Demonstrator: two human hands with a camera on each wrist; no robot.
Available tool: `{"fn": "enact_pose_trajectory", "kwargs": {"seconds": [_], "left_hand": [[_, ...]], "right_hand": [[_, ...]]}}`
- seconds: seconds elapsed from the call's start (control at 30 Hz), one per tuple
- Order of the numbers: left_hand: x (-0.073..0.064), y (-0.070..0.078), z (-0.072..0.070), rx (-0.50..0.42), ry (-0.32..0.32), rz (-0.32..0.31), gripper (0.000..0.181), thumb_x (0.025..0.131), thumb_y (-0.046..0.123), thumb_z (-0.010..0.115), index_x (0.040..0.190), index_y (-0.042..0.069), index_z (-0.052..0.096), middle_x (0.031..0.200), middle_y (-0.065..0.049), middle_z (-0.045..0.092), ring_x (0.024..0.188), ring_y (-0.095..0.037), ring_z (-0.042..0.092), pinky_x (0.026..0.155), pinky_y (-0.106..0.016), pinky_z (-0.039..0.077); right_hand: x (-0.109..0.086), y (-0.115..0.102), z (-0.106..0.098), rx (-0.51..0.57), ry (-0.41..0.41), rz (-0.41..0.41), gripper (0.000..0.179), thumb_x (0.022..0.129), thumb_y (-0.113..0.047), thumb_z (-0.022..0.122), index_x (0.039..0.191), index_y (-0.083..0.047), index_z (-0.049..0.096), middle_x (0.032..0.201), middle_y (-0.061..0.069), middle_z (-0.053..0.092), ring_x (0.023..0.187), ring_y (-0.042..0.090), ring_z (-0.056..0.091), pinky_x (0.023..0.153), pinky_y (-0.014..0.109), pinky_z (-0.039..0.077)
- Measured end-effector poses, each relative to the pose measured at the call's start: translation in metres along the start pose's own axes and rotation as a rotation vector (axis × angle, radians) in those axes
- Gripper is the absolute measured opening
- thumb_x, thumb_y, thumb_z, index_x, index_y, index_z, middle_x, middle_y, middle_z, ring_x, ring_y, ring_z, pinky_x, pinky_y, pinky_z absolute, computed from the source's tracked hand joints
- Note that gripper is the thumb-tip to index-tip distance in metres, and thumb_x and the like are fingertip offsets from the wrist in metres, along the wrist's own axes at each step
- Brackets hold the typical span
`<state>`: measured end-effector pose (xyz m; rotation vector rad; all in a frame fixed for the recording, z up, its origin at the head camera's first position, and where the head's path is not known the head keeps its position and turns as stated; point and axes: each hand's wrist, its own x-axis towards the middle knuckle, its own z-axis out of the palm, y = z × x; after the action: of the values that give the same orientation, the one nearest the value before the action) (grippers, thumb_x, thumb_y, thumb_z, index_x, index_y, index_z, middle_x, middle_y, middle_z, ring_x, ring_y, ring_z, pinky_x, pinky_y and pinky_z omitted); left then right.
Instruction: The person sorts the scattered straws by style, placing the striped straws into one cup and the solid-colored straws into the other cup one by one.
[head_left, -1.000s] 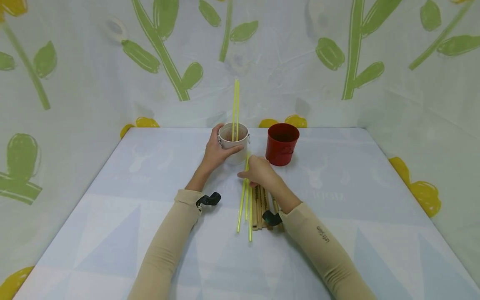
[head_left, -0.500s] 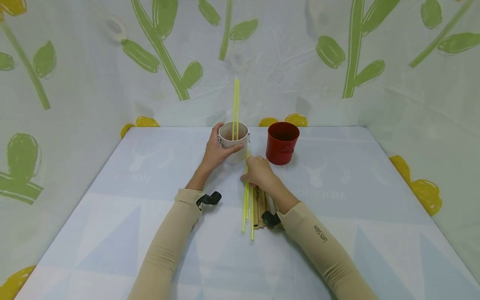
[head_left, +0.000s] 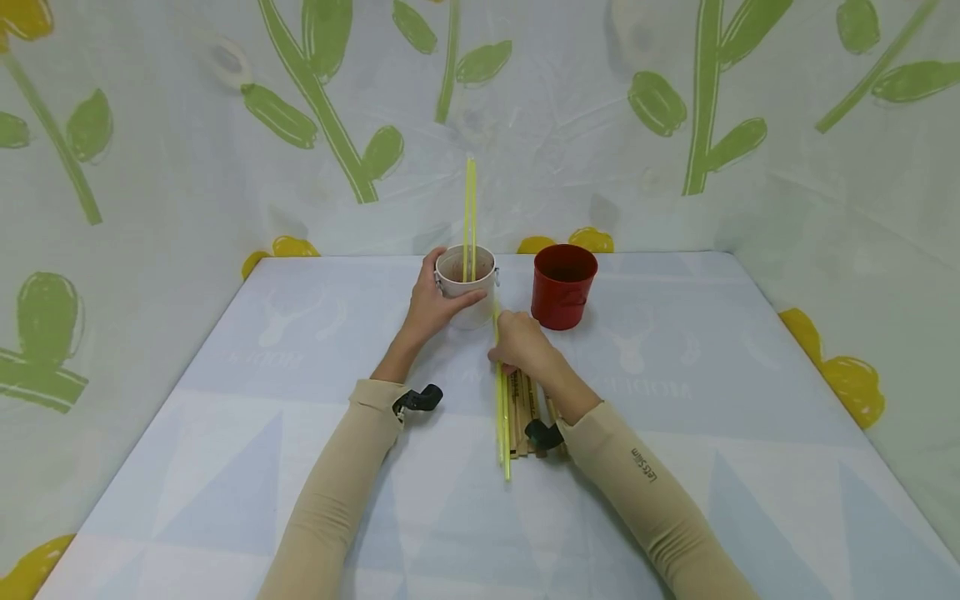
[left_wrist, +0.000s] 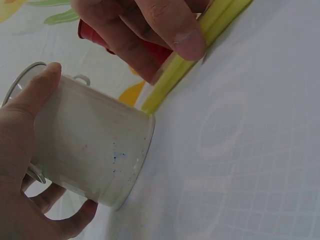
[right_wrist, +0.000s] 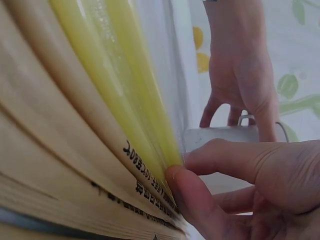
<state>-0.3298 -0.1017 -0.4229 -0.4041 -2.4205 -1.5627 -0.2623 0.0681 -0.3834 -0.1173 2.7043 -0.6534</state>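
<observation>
Glossy, slender yellow straws (head_left: 506, 442) lie on the near side of the white bucket (head_left: 476, 317), just left of printed brown paper packets (head_left: 521, 417); your right hand (head_left: 525, 343) pinches them, thumb and fingers together. Your left hand (head_left: 433, 308) is clamped round that smooth, tapered bucket, where two upright straws (head_left: 473, 208) stand, a red bucket (head_left: 561, 300) to its right.
</observation>
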Motion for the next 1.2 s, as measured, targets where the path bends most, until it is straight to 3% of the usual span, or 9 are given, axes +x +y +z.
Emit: {"fn": "enact_pose_trajectory", "kwargs": {"seconds": [0.23,0.57,0.77,0.97,1.2], "left_hand": [[-0.002,-0.001,0.000,-0.009,-0.005,-0.013,0.097,0.075,0.034,0.086,0.149,0.017,0.026,0.145,-0.007,0.047,0.131,-0.025,0.048,0.108,-0.047,0.041],[0.001,0.002,0.001,-0.012,-0.002,0.003,0.094,0.076,0.035,0.085,0.148,0.024,0.027,0.145,-0.006,0.046,0.131,-0.024,0.048,0.107,-0.047,0.042],[-0.001,-0.001,0.000,-0.011,-0.013,-0.004,0.095,0.075,0.035,0.085,0.148,0.022,0.027,0.145,-0.006,0.046,0.131,-0.023,0.048,0.107,-0.047,0.042],[0.000,-0.001,0.000,-0.001,0.001,0.009,0.097,0.074,0.033,0.086,0.149,0.015,0.027,0.144,-0.007,0.048,0.129,-0.025,0.049,0.105,-0.047,0.043],[0.000,0.000,0.001,-0.010,0.004,0.010,0.097,0.074,0.032,0.087,0.149,0.017,0.028,0.143,-0.008,0.048,0.128,-0.024,0.050,0.104,-0.046,0.044]], "right_hand": [[0.003,0.004,-0.002,0.028,-0.045,0.026,0.033,0.085,-0.019,0.075,0.107,-0.002,0.057,0.089,0.014,0.063,0.055,0.016,0.069,0.055,0.023,0.056],[0.002,0.013,-0.009,0.070,-0.036,-0.003,0.037,0.086,-0.022,0.075,0.113,-0.004,0.057,0.091,0.012,0.065,0.057,0.015,0.069,0.057,0.024,0.057],[0.001,0.014,-0.009,0.069,-0.037,-0.003,0.036,0.088,-0.024,0.072,0.113,-0.004,0.057,0.089,0.012,0.066,0.058,0.016,0.069,0.058,0.024,0.057],[0.002,0.016,-0.015,0.097,-0.037,-0.026,0.046,0.090,-0.026,0.068,0.127,-0.002,0.056,0.088,0.012,0.068,0.057,0.016,0.069,0.059,0.026,0.058],[0.000,0.022,-0.028,0.175,-0.022,-0.085,0.056,0.093,-0.024,0.061,0.142,0.000,0.044,0.092,0.015,0.070,0.056,0.017,0.070,0.061,0.026,0.058]]}}
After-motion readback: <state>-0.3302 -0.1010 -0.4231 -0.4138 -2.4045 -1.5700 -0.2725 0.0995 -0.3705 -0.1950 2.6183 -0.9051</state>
